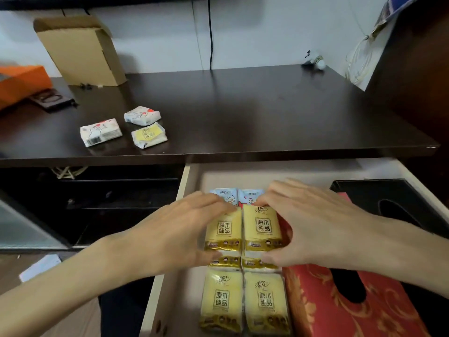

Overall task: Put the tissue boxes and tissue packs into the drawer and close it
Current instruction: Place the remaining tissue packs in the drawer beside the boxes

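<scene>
Far left at ten o'clock: an orange box (pixel 20 80) and an open cardboard carton (pixel 80 49) on the dark worktop (pixel 243 113). Just right of those, at eleven o'clock from the hands, three loose tissue packs well apart from the drawer: a white pack with a barcode (pixel 100 132), a white pack with red marks (pixel 142 115), and a yellow-labelled pack (pixel 149 135) with writing too blurred to read.

Below, the left hand (pixel 175 229) grasping the left yellow pack (pixel 224 229) of an upper pair in the open drawer (pixel 184 181), fingers curved over its far end, thumb at its near end. Alongside, the right hand (pixel 313 222) grasping the right yellow pack (pixel 262 227) likewise. Long axes running twelve to six. Labels reading 清风 and 原木纯品. Beyond the fingertips, two blue-white packs (pixel 237 194) marked 洁柔. At six o'clock, a lower pair of yellow packs (pixel 245 300), same labels.

Further right, a red patterned tissue box (pixel 340 300), then a black tissue box (pixel 388 200) at two o'clock.

Probably next: the worktop packs, up and to the left, nearer the left hand.
</scene>
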Demonstrator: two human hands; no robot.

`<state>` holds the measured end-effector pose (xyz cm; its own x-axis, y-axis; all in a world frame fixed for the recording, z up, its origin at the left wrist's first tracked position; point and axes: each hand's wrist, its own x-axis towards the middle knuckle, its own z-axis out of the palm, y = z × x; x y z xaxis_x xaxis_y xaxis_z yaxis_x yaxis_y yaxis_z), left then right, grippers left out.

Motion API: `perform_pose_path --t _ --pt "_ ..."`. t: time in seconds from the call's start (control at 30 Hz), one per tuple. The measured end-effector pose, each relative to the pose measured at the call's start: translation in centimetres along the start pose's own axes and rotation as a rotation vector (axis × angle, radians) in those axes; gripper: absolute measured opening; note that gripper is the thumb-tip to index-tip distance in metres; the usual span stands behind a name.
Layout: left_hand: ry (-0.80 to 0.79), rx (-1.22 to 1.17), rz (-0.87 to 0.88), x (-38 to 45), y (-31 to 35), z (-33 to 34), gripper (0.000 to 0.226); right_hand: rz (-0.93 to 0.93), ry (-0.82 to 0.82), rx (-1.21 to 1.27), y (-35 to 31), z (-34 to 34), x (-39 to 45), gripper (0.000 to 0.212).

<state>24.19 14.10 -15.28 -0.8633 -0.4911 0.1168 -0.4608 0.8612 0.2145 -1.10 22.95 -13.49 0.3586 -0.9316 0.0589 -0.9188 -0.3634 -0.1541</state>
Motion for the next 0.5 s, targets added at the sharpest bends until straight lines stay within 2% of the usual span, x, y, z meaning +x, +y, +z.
perform_pose_path --t 0.23,0.5 --pt "-0.028 0.022 0.015 -0.8 -0.2 1.7 0.071 0.059 -0.15 -0.201 -2.1 -0.5 0.8 0.063" --pt "-0.036 0.042 0.02 -1.0 0.0 2.4 0.062 0.098 -0.204 -0.276 -3.6 0.6 1.3 0.055"
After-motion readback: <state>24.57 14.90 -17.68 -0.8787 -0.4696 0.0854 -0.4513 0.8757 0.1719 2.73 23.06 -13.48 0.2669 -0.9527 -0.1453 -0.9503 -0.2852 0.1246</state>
